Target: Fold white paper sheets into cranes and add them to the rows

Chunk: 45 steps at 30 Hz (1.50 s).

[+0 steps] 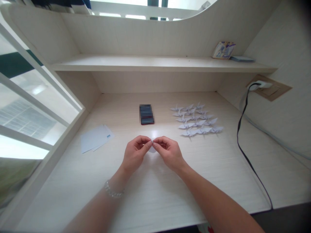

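Observation:
Between my two hands, over the middle of the desk, is a small piece of folded white paper [152, 149], mostly hidden by my fingers. My left hand [137, 151] pinches it from the left, thumb against forefinger. From the other side my right hand [168, 151] pinches it too, and the fingertips of both hands meet at its top. Folded paper cranes [198, 123] stand in several rows to the right, beyond my right hand. Off to the left lie flat sheets of white paper [95, 138], overlapping each other.
A dark, blurred-out rectangular object [146, 114] lies behind my hands. On the right, a black cable [240, 142] runs from a wall socket [269, 87] down across the desk. Above the back of the desk, a shelf [145, 64] holds a small colourful packet [224, 50]. A barred window borders the left.

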Tool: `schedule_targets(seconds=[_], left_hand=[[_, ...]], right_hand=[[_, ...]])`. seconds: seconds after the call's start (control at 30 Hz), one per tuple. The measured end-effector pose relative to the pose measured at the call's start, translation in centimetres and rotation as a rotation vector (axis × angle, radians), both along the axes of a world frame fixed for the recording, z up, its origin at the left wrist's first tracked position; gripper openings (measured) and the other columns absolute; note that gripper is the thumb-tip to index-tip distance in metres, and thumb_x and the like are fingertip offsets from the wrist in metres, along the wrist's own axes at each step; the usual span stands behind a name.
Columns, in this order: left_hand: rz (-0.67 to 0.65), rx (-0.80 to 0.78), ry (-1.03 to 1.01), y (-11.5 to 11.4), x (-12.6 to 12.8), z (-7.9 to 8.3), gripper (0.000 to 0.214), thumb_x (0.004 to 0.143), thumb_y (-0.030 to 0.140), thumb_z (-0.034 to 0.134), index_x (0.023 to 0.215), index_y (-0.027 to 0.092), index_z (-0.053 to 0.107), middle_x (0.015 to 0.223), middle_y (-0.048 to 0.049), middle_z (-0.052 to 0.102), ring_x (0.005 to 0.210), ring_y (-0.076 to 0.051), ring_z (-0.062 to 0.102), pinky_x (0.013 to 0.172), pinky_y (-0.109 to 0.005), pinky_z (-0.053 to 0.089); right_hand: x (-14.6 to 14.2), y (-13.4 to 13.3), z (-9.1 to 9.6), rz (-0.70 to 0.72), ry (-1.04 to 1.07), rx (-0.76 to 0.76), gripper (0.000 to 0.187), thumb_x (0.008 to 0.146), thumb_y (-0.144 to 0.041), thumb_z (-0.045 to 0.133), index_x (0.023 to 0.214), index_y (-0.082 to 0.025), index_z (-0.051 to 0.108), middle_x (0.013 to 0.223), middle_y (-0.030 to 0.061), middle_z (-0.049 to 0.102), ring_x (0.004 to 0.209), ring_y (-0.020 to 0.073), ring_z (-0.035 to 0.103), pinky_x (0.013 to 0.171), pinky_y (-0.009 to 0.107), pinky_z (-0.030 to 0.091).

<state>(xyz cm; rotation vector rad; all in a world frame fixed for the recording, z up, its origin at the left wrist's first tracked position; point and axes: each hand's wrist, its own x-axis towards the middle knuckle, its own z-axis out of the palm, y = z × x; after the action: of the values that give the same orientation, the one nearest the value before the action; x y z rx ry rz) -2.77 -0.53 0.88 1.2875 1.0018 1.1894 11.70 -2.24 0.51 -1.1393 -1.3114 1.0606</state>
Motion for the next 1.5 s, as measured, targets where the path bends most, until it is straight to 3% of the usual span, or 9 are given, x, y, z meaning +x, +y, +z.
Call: schedule_targets(seconds=[0.33, 0.63, 0.77, 0.97, 1.2, 1.4, 1.5], left_hand=[[0.031, 0.097, 0.168, -0.3, 0.2, 0.1, 0.013, 0.076, 0.029, 0.061, 0.08, 0.016, 0.061, 0.078, -0.0035, 0.062, 0.074, -0.015, 0.057, 0.069, -0.024, 0.045], [0.032, 0.065, 0.191, -0.2, 0.1, 0.2, 0.02, 0.08, 0.033, 0.054, 0.08, 0.015, 0.062, 0.074, -0.0024, 0.061, 0.068, -0.013, 0.054, 0.063, -0.023, 0.043], [0.042, 0.068, 0.21, -0.1, 0.0, 0.0, 0.018, 0.075, 0.032, 0.062, 0.081, 0.015, 0.063, 0.079, -0.0042, 0.065, 0.073, -0.015, 0.058, 0.066, -0.024, 0.045], [0.044, 0.044, 0.3, 0.3, -0.3, -0.3, 0.02, 0.076, 0.034, 0.059, 0.076, 0.015, 0.064, 0.074, -0.0038, 0.065, 0.069, -0.014, 0.057, 0.063, -0.023, 0.044], [0.063, -0.033, 0.232, 0.5, -0.4, -0.9, 0.023, 0.072, 0.036, 0.063, 0.077, 0.014, 0.067, 0.076, -0.0056, 0.068, 0.07, -0.015, 0.059, 0.064, -0.024, 0.045], [0.165, -0.032, 0.225, 0.5, 0.0, -1.1, 0.026, 0.068, 0.035, 0.067, 0.082, 0.014, 0.067, 0.08, -0.0066, 0.068, 0.073, -0.016, 0.061, 0.066, -0.026, 0.047], [0.135, -0.082, 0.151, 0.5, 0.0, -0.8, 0.029, 0.067, 0.035, 0.068, 0.088, 0.014, 0.066, 0.081, -0.0067, 0.068, 0.071, -0.015, 0.061, 0.062, -0.024, 0.047]], right_hand=[[-0.1, 0.0, -0.2, 0.068, -0.02, -0.029, 0.016, 0.079, -0.031, 0.058, 0.085, -0.018, 0.064, 0.083, 0.0055, 0.066, 0.077, 0.0169, 0.06, 0.071, 0.029, 0.047], [-0.2, 0.7, -1.0, 0.137, 0.212, -0.132, 0.014, 0.073, -0.029, 0.064, 0.08, -0.017, 0.063, 0.076, 0.0027, 0.063, 0.069, 0.0134, 0.056, 0.064, 0.025, 0.045], [-0.2, 0.6, -0.9, 0.144, 0.171, -0.119, 0.016, 0.075, -0.031, 0.063, 0.081, -0.016, 0.063, 0.079, 0.004, 0.064, 0.072, 0.0143, 0.057, 0.066, 0.026, 0.045], [-0.3, 0.6, -1.0, 0.148, 0.074, -0.155, 0.02, 0.074, -0.034, 0.062, 0.084, -0.016, 0.062, 0.081, 0.0046, 0.065, 0.074, 0.0151, 0.058, 0.067, 0.027, 0.046], [-0.2, 0.6, -1.4, 0.116, -0.072, -0.205, 0.02, 0.075, -0.036, 0.06, 0.076, -0.016, 0.061, 0.07, 0.0017, 0.061, 0.062, 0.0125, 0.054, 0.057, 0.025, 0.044], [-0.6, 0.8, -1.8, 0.132, 0.094, -0.274, 0.021, 0.067, -0.033, 0.068, 0.075, -0.015, 0.06, 0.069, 0.0016, 0.061, 0.06, 0.0124, 0.056, 0.056, 0.025, 0.045], [-0.5, 0.9, -1.6, 0.123, 0.165, -0.307, 0.023, 0.064, -0.033, 0.07, 0.074, -0.015, 0.06, 0.067, 0.001, 0.061, 0.058, 0.0119, 0.056, 0.054, 0.025, 0.046]])
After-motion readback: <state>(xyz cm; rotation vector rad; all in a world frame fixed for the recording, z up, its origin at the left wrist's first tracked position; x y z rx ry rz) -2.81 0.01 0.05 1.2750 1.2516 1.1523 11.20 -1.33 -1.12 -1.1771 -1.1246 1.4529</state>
